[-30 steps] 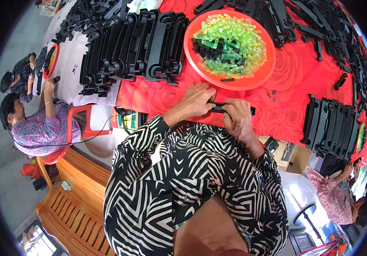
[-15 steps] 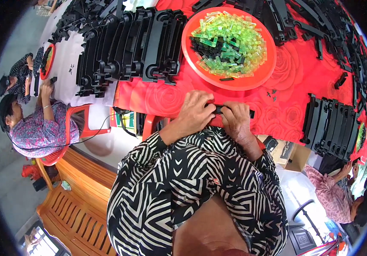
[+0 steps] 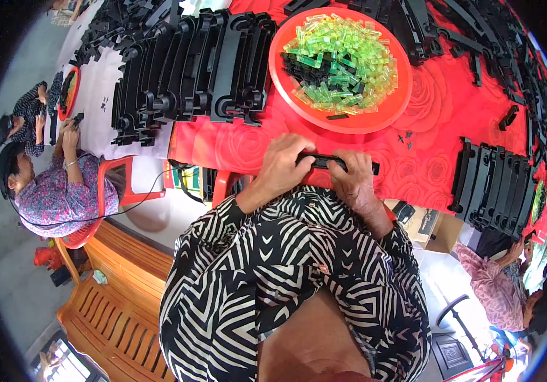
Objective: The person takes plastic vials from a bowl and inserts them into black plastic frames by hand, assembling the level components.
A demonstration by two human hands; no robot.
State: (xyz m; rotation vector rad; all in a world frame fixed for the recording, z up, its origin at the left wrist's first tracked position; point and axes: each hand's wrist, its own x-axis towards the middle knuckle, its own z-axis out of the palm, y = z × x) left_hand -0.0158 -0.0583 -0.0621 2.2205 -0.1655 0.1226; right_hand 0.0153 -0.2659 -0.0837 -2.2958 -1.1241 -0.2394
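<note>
My left hand [image 3: 284, 162] and my right hand [image 3: 354, 180] hold a long black plastic part [image 3: 325, 163] between them at the table's near edge. The fingers of each hand are closed round one end, thumbs toward the middle, where a stretch of the part shows. Just beyond my hands stands a red round tray [image 3: 385, 121] heaped with small clear yellow-green plastic pieces [image 3: 356, 54], with small black pieces [image 3: 305, 76] at its left side. A few tiny black bits [image 3: 405, 138] lie on the red cloth right of my hands.
Rows of long black parts stand stacked at the left [image 3: 190, 70] and right [image 3: 493, 188]. More black parts [image 3: 413, 32] pile up at the back. Below the table are a cardboard box [image 3: 439, 232] and a wooden bench [image 3: 111, 299]. A seated person [image 3: 63, 191] works at the left.
My hands have drawn slightly apart along the black part, so more of its middle shows. The person at the left has shifted their hands a little.
</note>
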